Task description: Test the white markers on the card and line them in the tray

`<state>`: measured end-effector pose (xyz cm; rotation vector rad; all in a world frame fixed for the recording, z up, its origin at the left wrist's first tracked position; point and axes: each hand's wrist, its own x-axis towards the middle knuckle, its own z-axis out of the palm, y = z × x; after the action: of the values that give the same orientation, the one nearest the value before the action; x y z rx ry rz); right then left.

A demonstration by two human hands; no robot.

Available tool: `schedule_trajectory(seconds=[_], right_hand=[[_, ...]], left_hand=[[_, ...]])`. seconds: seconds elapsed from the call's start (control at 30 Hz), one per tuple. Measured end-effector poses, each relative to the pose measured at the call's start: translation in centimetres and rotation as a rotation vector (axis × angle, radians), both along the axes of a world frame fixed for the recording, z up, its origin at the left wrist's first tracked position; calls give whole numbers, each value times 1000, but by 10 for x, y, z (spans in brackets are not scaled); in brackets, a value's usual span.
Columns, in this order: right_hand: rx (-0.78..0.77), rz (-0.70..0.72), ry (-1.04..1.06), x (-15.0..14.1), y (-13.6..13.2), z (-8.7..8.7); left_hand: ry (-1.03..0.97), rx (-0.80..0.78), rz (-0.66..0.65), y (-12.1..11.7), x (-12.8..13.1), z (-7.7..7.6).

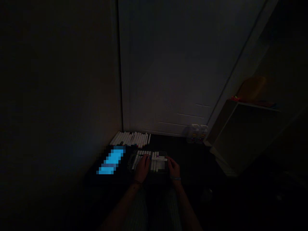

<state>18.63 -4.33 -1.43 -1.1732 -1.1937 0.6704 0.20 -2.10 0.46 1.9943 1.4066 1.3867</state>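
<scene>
A white marker (159, 158) lies crosswise between my two hands, above an open clear plastic case (131, 163). My left hand (142, 167) is closed at the marker's left end, where a dark tip or cap shows faintly. The fingers of my right hand (173, 167) pinch its right end. Beneath them, several more white markers (154, 166) stand side by side in the case, with a pale patch at its right. Darkness hides the finer detail of my fingertips.
Behind the case, a row of white markers (134, 139) lies along the back of the dark table (192, 160). A glowing blue, pixelated screen (112, 160) is at the left. Two pale containers (193, 133) stand back right, near a shelf unit (222, 122). Walls close in behind and left.
</scene>
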Motion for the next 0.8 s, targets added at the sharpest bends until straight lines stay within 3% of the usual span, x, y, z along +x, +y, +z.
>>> schedule_trajectory(seconds=[0.53,0.8], right_hand=[[-6,-33,-46,0,1,-2],[27,33,45,-1,-1,5]], left_hand=[[14,45,28,2,1,-3],[2,15,6,3,0,-6]])
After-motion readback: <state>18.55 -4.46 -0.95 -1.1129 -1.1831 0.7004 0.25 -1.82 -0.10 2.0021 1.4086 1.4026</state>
